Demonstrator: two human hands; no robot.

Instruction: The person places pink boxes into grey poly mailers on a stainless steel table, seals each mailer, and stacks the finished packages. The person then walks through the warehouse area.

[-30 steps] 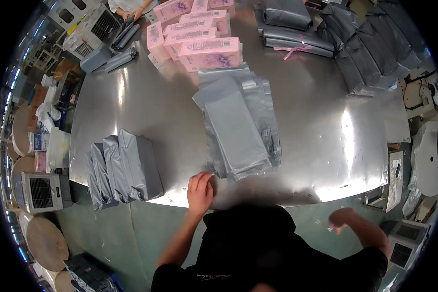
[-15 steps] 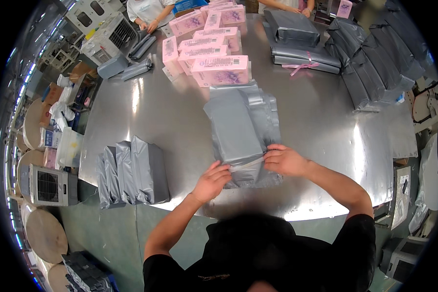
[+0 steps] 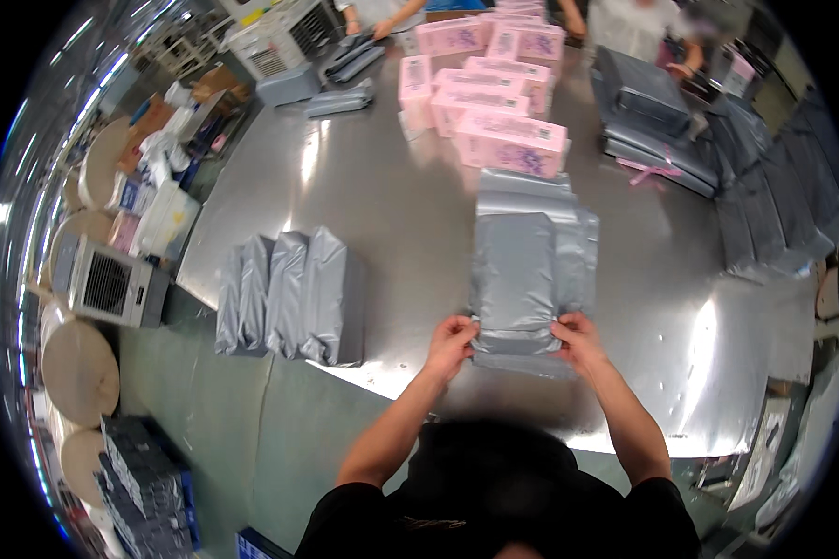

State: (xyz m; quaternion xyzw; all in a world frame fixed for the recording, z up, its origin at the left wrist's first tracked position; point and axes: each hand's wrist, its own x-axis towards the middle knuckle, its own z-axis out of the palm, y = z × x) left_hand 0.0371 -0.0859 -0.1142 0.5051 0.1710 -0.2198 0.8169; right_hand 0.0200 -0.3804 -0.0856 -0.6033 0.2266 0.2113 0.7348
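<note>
A filled grey mailer bag [image 3: 515, 265] lies before me on a stack of flat grey mailer bags [image 3: 580, 252]. Its near end is folded over. My left hand [image 3: 451, 347] pinches the near left corner of the filled bag. On the opposite corner, my right hand [image 3: 580, 345] is closed with thumb and fingers on the bag's edge. Several pink printed boxes [image 3: 510, 142] stand just beyond the bags.
Several filled grey bags [image 3: 331, 298] stand in a row on the metal table [image 3: 410, 242] at left. More dark grey bags [image 3: 764, 205] are piled at right, beside bundled bags [image 3: 657, 168] with a pink tie. Co-workers' hands [image 3: 382, 28] show at the far edge.
The view has swung, so the scene sits farther right. My fingers have gone from the folded strip to the bag's two near corners, and the fold now lies flatter.
</note>
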